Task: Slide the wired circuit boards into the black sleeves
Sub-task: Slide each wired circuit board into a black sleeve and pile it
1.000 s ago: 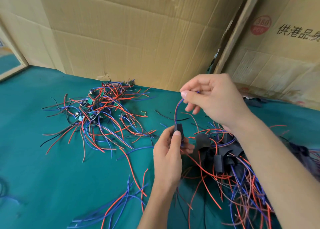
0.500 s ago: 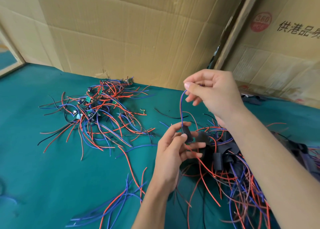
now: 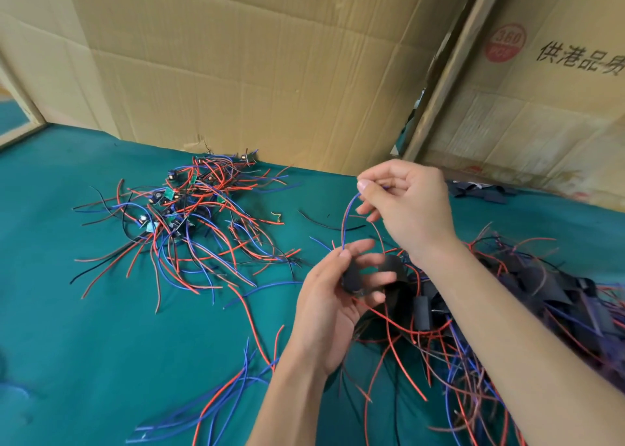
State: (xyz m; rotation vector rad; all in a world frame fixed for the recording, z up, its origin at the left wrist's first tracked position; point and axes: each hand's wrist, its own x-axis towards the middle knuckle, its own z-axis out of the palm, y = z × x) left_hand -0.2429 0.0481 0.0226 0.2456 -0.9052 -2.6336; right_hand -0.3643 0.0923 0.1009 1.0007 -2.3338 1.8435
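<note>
Head view: left hand grips a black sleeve, right hand pinches the blue wire directly above it. Wire runs roughly vertically down into the sleeve, so the pull looks axial. Bare boards pile lies left of the sleeve, sleeved pile right, on teal cloth; cardboard wall behind.

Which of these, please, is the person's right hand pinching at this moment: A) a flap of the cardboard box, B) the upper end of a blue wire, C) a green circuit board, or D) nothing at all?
B: the right hand pinches the top of the blue wire between thumb and forefinger, and the wire curves down to the black sleeve that the left hand holds.
</note>
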